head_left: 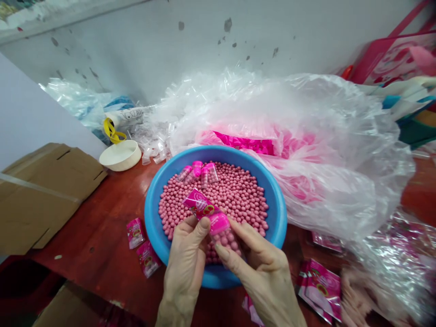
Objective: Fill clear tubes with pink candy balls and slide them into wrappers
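Observation:
Over a blue basin (277,218) of pink candy balls (238,190), both my hands come together. A glossy pink printed sleeve (199,203) is pinched between the thumb and fingers of my left hand (185,261). My right hand (264,265) is closed on a small clear container (227,238) with a pink cap, filled with pink balls. The sleeve's lower end meets the capped end; whether it goes around the cap I cannot tell. Several capped containers (196,171) lie on the balls at the far side of the basin.
Two printed packets (135,233) lie left of the basin, more packets (322,288) at the right. Behind stand a large clear bag (327,136) with pink caps and a pile of clear tubes (158,145). A white round lid (121,156) and cardboard (51,190) are at left.

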Motion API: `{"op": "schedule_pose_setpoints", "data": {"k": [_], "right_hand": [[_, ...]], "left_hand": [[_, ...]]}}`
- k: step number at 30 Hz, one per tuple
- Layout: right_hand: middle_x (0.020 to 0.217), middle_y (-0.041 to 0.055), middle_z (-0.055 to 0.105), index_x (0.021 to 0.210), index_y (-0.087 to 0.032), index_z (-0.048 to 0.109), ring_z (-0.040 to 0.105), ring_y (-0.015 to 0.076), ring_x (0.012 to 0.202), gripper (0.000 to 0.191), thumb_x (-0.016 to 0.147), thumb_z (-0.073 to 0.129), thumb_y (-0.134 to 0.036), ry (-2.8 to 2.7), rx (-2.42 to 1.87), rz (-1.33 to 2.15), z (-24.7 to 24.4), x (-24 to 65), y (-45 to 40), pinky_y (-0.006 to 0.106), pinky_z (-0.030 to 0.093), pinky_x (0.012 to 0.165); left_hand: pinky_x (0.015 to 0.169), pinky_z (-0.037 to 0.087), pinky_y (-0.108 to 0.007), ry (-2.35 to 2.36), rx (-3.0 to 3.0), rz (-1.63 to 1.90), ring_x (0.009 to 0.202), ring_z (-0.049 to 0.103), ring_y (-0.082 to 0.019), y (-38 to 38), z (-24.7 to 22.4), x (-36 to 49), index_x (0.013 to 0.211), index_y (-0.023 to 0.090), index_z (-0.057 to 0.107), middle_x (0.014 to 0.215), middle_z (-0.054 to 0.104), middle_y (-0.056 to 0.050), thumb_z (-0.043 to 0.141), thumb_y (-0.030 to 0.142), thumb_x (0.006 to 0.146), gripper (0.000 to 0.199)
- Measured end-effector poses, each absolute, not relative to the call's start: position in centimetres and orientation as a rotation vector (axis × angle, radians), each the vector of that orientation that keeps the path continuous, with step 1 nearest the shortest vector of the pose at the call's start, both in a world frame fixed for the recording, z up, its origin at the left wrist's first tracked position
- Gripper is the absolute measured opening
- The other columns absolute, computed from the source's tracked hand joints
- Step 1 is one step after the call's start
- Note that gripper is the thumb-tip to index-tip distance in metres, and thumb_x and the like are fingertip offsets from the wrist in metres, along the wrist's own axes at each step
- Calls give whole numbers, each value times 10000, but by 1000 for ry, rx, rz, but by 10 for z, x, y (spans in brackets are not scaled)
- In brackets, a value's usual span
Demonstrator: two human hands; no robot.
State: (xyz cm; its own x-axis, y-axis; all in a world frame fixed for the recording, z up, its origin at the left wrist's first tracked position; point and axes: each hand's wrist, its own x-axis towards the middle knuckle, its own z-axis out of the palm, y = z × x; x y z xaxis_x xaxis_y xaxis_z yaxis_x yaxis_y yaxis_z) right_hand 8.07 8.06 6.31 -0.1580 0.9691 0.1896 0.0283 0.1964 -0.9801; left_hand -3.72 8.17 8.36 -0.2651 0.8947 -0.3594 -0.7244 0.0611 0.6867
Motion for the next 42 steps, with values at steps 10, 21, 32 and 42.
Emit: {"op": "schedule_pose_setpoints", "data": {"k": [10,21,32,42], "right_hand": [[1006,39,719,1180,-268,626,689,190,855,430,760,693,-206,-1431,-1076,994,60,68,76,308,580,759],[1062,82,710,1182,-192,609,693,222,888,405,781,664,-199,-1546,-1078,765,56,58,72,360,583,801],[1103,93,701,1229,-167,595,687,208,935,448,791,634,-88,-1624,-1013,482,63,59,75,296,583,817],[1049,95,718,1179,-161,600,719,209,816,413,773,676,-160,-1551,-1075,663,51,56,62,291,616,711]], "left_hand": [[716,541,-292,939,301,1493,649,676,-165,78,86,-36,745,169,747,662,726,-33,803,208,618,144],[661,543,-278,968,149,1577,579,652,-152,77,90,-34,636,160,714,553,670,1,842,256,548,183],[733,540,-282,934,282,1579,701,681,-176,75,86,-33,736,165,735,668,718,-33,770,292,671,147],[673,553,-289,996,213,1561,627,672,-170,76,87,-36,737,146,732,636,709,-29,787,307,637,197]]}}
